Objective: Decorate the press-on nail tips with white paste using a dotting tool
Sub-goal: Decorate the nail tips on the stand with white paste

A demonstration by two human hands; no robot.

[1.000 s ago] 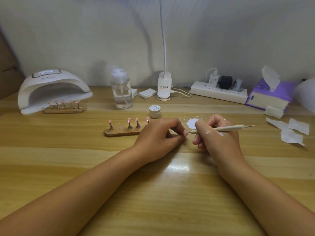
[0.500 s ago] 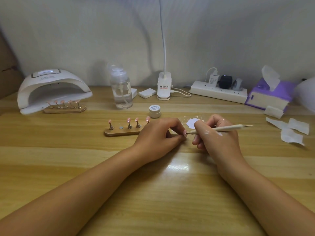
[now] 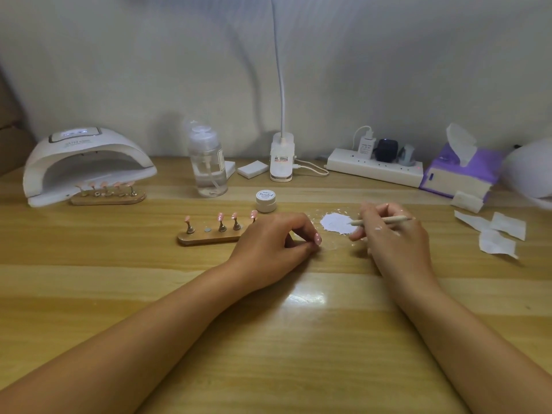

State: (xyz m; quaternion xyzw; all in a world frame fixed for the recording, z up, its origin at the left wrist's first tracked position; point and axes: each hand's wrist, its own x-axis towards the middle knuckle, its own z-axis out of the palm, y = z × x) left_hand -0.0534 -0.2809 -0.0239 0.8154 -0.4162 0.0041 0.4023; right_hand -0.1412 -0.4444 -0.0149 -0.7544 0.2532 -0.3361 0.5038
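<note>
Press-on nail tip [image 3: 317, 239], pink, shows at the curled fingertips of the left hand [image 3: 276, 245], which pinches it low over the table; whether it sits on a stand I cannot tell. The right hand [image 3: 391, 234] is apart from it, just to the right. Its fingers are wrapped round a dotting tool [image 3: 383, 220] whose point lies on a patch of white paste [image 3: 336, 224] spread on the tabletop, and white smears mark the back of that hand.

Behind the left hand a wooden holder [image 3: 209, 238] carries four more pink tips [image 3: 221, 217] upright on stands, with one bare disc among them; the hand hides its right end. A small white jar [image 3: 265, 201] stands beyond. Torn wipes [image 3: 501, 234] lie to the right.

Along the back are a nail lamp [image 3: 86, 162] with a second holder [image 3: 107, 198] at its mouth, a pump bottle [image 3: 209, 165], a clip lamp [image 3: 282, 162], a power strip [image 3: 373, 170] and a purple tissue pack [image 3: 460, 173]. The table [image 3: 283, 339] is pale striped wood against a plain light wall [image 3: 388, 70].
</note>
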